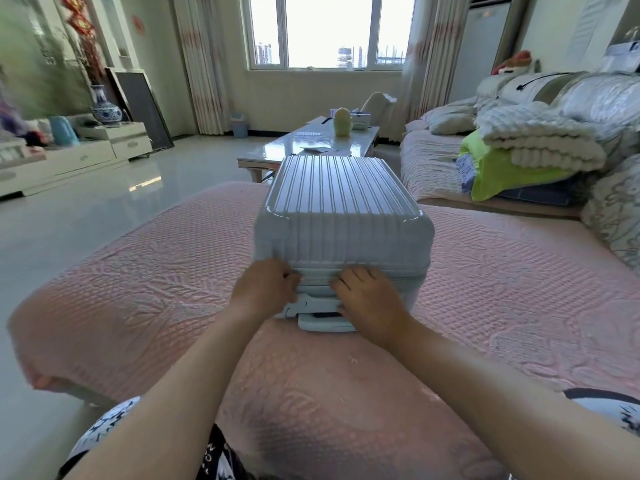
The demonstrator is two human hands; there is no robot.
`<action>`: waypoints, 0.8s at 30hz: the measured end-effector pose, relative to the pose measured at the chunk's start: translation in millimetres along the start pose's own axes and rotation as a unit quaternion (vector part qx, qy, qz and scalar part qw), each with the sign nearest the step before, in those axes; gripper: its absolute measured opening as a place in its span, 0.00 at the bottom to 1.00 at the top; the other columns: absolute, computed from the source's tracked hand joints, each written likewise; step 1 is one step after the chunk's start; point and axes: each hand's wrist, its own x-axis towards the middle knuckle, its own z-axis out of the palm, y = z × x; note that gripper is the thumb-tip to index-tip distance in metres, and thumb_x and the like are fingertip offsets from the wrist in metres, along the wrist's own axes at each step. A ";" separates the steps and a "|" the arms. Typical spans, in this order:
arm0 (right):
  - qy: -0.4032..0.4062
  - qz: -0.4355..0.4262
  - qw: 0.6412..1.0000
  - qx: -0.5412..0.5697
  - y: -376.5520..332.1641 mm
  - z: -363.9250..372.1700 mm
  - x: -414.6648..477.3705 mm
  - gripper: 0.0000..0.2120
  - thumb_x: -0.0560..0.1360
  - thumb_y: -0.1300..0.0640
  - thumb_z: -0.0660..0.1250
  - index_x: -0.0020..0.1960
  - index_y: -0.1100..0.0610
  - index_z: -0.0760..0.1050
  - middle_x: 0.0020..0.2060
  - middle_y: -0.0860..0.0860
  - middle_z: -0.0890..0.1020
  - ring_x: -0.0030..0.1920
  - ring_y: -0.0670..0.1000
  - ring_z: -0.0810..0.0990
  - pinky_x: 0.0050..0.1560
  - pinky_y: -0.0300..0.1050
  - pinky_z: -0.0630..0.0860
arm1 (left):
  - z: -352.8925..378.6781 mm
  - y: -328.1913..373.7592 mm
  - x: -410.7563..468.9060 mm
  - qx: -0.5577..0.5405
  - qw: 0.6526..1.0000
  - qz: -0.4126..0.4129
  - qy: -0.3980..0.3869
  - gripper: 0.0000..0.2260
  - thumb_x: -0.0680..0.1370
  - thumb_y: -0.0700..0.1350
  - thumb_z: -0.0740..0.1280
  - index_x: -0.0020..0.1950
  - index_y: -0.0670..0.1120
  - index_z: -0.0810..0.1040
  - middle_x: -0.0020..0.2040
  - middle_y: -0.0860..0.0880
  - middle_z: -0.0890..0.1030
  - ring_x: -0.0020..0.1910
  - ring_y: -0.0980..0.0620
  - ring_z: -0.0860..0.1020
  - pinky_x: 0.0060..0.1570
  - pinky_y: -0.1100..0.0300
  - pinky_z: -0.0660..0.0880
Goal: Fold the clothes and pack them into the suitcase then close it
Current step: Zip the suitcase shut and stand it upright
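The case (343,209) lies shut. At its six o'clock end our left hand (266,289) and right hand (367,299) curl onto the seam (317,273), likely zipping; whether either pinches a pull, we cannot tell.

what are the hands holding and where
The left hand and right hand both grip the closed suitcase at the zipper seam on its near end, above the handle; zipper pulls are not visible.

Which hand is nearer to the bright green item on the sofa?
Right. The right hand holds the suitcase end, left of the green item; the left hand lies further left.
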 end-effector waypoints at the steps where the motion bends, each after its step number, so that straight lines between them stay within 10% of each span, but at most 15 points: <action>1: 0.009 -0.009 1.000 -0.014 -0.6 1.6 -0.5 0.13 0.63 0.59 0.75 0.46 0.57 0.78 0.41 0.53 0.79 0.42 0.56 0.78 0.43 0.49 0.74 | -8.8 -10.7 -0.3 0.026 0.999 -0.016 0.019 0.15 0.79 0.50 0.64 0.34 0.49 0.81 0.35 0.51 0.84 0.33 0.49 0.81 0.42 0.53 0.80; 9: 0.059 -0.058 0.991 -0.103 1.2 2.9 -10.7 0.08 0.70 0.68 0.62 0.45 0.58 0.74 0.39 0.55 0.76 0.38 0.57 0.75 0.41 0.51 0.72 | -12.2 -49.3 -2.3 0.016 0.991 0.015 0.133 0.09 0.80 0.52 0.67 0.45 0.50 0.85 0.45 0.49 0.77 0.45 0.47 0.77 0.44 0.55 0.72; 12: 0.058 -0.066 0.992 -0.087 1.3 8.0 -1.0 0.16 0.71 0.65 0.62 0.59 0.59 0.74 0.58 0.62 0.77 0.56 0.63 0.77 0.58 0.60 0.71 | -11.1 -57.0 2.2 -0.020 0.994 0.042 0.099 0.08 0.80 0.47 0.67 0.49 0.46 0.84 0.48 0.48 0.74 0.48 0.47 0.75 0.50 0.56 0.70; 15: 0.032 -0.100 0.989 -0.105 -19.1 6.7 21.7 0.33 0.75 0.56 0.59 0.79 0.58 0.57 0.79 0.66 0.55 0.78 0.68 0.56 0.72 0.72 0.57 | -11.8 -61.9 1.7 -0.001 0.986 0.127 0.107 0.05 0.79 0.43 0.69 0.50 0.44 0.84 0.45 0.49 0.75 0.45 0.47 0.77 0.48 0.57 0.72; 18: -0.002 -0.102 0.981 -0.163 -39.8 13.1 43.1 0.42 0.77 0.48 0.62 0.82 0.56 0.43 0.79 0.64 0.41 0.79 0.66 0.42 0.73 0.76 0.47 | -9.9 -71.1 3.1 -0.017 0.977 0.163 0.135 0.04 0.78 0.41 0.71 0.45 0.43 0.84 0.43 0.51 0.75 0.42 0.51 0.76 0.48 0.57 0.73; 24: 0.008 -0.158 0.965 -0.208 -10.8 24.5 28.8 0.30 0.82 0.53 0.51 0.81 0.61 0.48 0.81 0.59 0.49 0.80 0.62 0.49 0.71 0.77 0.52 | -5.9 -63.7 14.6 -0.118 0.986 0.080 0.092 0.06 0.77 0.40 0.71 0.40 0.46 0.83 0.52 0.48 0.74 0.49 0.54 0.75 0.57 0.63 0.70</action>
